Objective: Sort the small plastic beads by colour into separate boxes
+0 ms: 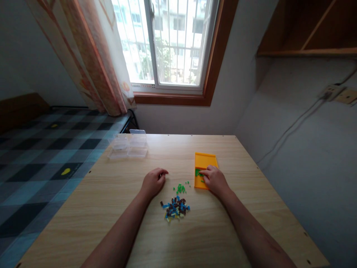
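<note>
Looks mid-sort: working at green pieces (pixel 198 172) in the near compartment of the yellow tray (pixel 205 160) with right hand (pixel 216 180), fingers bent; cannot tell whether pinching any. Probably calls for light, precise fingertip work next. Rests left hand (pixel 154 182) on counter (pixel 111 208), fingers loosely part-curled, apparently holding nothing. Shows tiny, bright bits; also, left of tray, a loose green pile (pixel 181 188), with a mixed blue-brown-cream heap (pixel 176 207) nearer.
</note>
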Tool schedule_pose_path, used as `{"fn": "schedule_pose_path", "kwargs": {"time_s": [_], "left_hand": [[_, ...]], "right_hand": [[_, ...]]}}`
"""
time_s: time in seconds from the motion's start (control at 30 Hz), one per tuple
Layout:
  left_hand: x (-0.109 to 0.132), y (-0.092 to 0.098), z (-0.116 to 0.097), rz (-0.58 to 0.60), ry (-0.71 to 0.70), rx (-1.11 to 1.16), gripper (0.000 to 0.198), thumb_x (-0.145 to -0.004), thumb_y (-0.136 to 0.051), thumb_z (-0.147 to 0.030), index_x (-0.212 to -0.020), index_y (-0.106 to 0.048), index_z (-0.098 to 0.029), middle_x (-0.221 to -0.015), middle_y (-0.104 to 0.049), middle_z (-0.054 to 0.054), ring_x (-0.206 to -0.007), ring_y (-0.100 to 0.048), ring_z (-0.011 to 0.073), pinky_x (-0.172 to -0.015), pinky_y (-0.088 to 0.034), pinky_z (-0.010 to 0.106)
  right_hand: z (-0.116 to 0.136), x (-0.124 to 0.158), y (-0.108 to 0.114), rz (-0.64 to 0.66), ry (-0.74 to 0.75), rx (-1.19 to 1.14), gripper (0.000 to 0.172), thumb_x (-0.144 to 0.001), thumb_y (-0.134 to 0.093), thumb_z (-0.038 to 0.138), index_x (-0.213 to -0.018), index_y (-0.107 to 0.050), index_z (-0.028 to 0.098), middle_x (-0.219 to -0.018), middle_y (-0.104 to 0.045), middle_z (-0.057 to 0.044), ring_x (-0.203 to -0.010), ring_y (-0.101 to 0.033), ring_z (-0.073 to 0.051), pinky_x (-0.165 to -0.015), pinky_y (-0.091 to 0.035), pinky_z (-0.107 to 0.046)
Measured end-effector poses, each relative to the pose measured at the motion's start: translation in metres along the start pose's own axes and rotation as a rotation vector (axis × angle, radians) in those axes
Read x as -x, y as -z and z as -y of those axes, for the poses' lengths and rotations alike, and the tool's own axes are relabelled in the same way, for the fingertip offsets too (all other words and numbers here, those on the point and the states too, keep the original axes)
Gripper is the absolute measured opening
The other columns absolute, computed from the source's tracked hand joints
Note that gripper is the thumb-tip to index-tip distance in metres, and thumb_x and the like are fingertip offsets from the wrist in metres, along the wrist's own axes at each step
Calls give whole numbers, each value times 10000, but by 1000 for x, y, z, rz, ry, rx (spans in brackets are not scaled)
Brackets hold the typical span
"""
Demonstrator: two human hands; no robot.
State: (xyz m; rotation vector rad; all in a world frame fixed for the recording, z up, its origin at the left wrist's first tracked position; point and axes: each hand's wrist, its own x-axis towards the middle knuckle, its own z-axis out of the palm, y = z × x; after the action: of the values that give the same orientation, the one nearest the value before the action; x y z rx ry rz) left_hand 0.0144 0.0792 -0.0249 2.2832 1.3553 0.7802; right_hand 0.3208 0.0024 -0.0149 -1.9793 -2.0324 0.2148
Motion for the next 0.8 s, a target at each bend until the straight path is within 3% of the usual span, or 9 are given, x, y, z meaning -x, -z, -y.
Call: {"fn": "schedule_pose_path", "kwargs": {"time_s": [0.17, 0.37, 0.63, 0.8], "left_hand": [[0, 0, 0, 6, 2, 3, 272, -854, -489, -236, -915, -754, -223, -945, -772, 48, -902, -698, 222, -831, -522, 332], [-1, -1, 0, 5, 3, 3, 268, -861, -495, -245, -913, -757, -226, -931, -769, 48, -889, -696, 224, -818, -520, 329], [-1, -3, 2, 6, 0, 3, 274, -856, -492, -241, -915, -758, -212, -931, -767, 55, -891, -690, 226, -820, -515, 332], [-1, -4, 3, 1, 1, 9, 278, -853, -494, -240, -917, -763, -208, -932, -766, 58, -886, -692, 231, -819, -514, 340]], "right_hand": [[1, 0, 1, 0, -6, 10, 378, -936, -543, 182, -1240, -752, 265, -1017, -672, -68, -996, -590, -198, -923, -430, -269], [-5, 4, 9, -59, -65, 23, 325, -939, -531, 186, -1115, -797, 249, -997, -682, -67, -992, -603, -196, -916, -433, -266], [-5, 2, 4, -38, -49, 37, 350, -931, -547, 177, -1188, -775, 242, -990, -681, -71, -979, -605, -199, -886, -434, -269], [-8, 5, 5, -67, -30, 17, 284, -930, -563, 171, -1034, -816, 249, -952, -680, -59, -952, -611, -193, -867, -430, -265]]}}
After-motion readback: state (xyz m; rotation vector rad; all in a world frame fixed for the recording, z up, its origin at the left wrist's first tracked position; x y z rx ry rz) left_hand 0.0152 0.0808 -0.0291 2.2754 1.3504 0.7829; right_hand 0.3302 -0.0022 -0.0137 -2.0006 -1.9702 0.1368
